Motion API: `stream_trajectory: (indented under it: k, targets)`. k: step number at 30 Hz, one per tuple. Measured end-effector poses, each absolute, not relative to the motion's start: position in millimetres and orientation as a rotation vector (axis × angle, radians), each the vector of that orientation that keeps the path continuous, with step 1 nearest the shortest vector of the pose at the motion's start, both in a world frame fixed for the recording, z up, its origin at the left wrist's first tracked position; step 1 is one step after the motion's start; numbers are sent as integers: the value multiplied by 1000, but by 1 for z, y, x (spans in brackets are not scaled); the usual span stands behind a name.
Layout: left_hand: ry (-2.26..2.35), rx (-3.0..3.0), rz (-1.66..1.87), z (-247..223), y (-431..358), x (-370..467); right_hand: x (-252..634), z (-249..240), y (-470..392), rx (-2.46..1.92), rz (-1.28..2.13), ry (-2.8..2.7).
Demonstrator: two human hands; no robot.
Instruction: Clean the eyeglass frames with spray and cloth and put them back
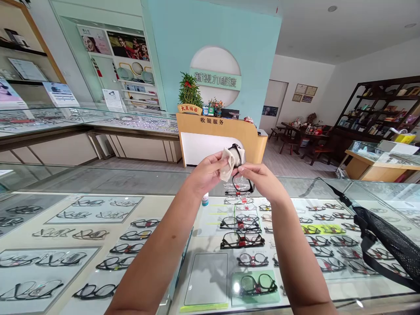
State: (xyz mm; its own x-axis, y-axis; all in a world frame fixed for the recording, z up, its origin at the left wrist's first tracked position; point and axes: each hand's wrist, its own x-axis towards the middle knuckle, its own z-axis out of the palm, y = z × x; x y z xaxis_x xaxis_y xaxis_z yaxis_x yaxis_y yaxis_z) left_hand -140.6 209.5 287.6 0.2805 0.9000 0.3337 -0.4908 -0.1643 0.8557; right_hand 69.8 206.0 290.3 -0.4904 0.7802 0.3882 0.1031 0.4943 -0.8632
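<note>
Above the glass counter, my left hand [210, 171] is closed on a pale cream cloth [227, 171]. The cloth wraps around one lens of a pair of black-framed eyeglasses [252, 189]. My right hand [259, 176] pinches the frame near its middle with thumb and fingertips. The eyeglasses are held tilted, one lens up inside the cloth and the other hanging below my right fingers. My left fingertips behind the cloth are partly hidden. Just below my left hand, a small white and blue bottle [205, 200] stands on the counter.
Under the glass countertop [98, 178], several rows of eyeglasses [242, 239] lie on display. A black mesh bag with a strap [382, 234] lies at the right. Beyond stand a wooden cashier desk [223, 127] and more glass showcases [131, 118]; a dark wooden table [303, 130] is at the back right.
</note>
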Motion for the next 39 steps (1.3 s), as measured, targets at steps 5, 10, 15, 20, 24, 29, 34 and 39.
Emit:
stream_trajectory:
  k: [5,10,15,20,24,29,34,39]
  targets:
    - [482,1177,1374,286,212,-132,68,289,208,-714,1034,-1896]
    - [498,1179,1388,283,214,-129,67,288,208,-717,1051,-1916]
    - [523,1237,1335,284,212,-135,71,291,206,-694,1055,-1933]
    - [494,1282,1358,284,210,-129,72,292,204,-717,1045,-1933]
    - [483,1270,1544,279,209,-110,67,295,196,-763,944,-1954]
    - [571,1216,1670,274,211,-105,66,297,191,-787,866,-2013]
    - [613,1314,1485,278,216,-130,75,298,197,-725,964,-1946]
    - [483,1369,1412,279,214,-128,77,296,200,-667,993,-1931]
